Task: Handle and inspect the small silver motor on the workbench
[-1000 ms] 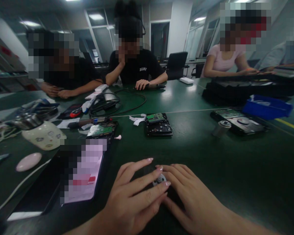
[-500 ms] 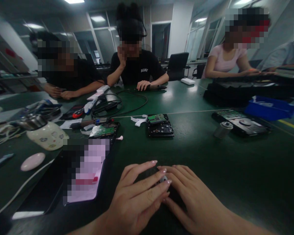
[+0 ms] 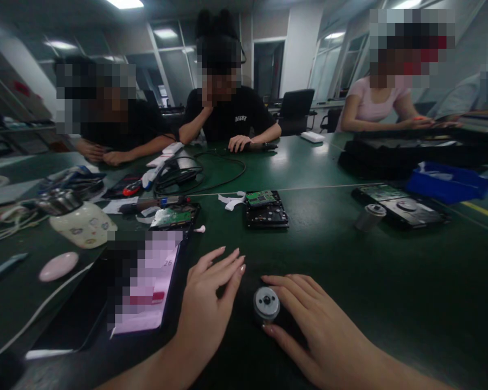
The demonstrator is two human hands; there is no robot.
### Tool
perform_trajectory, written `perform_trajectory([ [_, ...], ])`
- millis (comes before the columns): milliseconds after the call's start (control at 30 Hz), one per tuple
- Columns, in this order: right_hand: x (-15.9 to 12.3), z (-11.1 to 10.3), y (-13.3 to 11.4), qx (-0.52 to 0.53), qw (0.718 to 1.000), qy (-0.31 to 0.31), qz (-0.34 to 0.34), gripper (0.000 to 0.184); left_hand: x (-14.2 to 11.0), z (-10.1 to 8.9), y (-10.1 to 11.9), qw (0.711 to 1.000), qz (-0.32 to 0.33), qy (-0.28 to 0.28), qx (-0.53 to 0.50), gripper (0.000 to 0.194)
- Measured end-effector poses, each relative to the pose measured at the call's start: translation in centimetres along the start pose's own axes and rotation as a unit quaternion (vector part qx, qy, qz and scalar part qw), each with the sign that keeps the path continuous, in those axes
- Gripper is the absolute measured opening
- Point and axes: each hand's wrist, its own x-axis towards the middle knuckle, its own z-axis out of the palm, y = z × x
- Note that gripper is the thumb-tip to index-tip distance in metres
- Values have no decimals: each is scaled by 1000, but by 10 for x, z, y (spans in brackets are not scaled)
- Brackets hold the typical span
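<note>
Right hand [image 3: 309, 319] cups the little metal disc [image 3: 266, 304] loosely, steadying it; left hand [image 3: 205, 309] rests open, empty, just beside it.

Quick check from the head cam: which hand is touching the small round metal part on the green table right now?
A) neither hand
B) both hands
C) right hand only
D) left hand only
C: the right hand curls around the round metal part with thumb and fingers at its edge, while the left hand lies flat on the table, apart from it.
</note>
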Motion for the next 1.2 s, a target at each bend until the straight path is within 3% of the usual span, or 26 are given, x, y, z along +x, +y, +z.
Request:
perform_trajectory([
  [100,0,-1,0,1,1000,-7,5,35,3,4,-4,996,-61,-65,24,23],
  [167,1,-2,-1,-1,1000,-9,6,35,4,4,-4,994,-72,-71,30,24],
  [433,1,-2,-1,-9,1000,-6,3,36,5,3,-5,992,-121,7,-41,23],
  [633,2,-3,-1,-12,1000,-13,8,34,2,2,6,976,-37,83,-197,13],
  [700,3,-3,-1,-12,1000,-26,11,33,1,4,11,968,-14,72,-240,15],
  [867,4,-4,-2,-10,1000,-22,7,32,-3,4,19,948,-38,74,-308,15],
  [1200,3,0,0,1,1000,16,-24,33,-5,0,28,941,0,30,-337,13],
])
